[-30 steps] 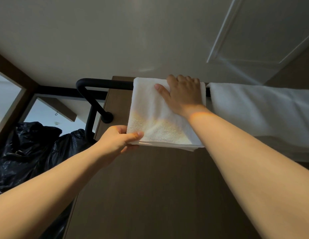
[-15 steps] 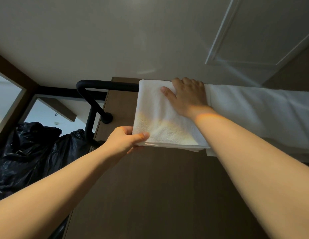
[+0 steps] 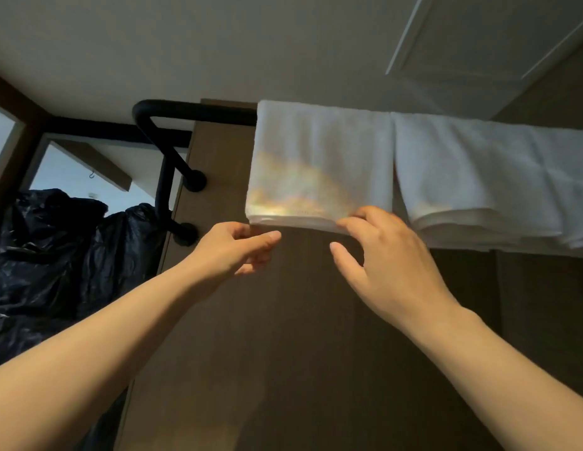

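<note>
Overhead, left hand and right hand touch the towel hem.

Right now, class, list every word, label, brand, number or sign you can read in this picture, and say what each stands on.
None: no text can be read anywhere in the view.
small white towel: plain, only a coloured patch of glare, no tag showing.
larger white towel: plain.
black rail, black plastic bag, wooden panel: no markings.
small fitting on the far wall: too small to read.
</note>
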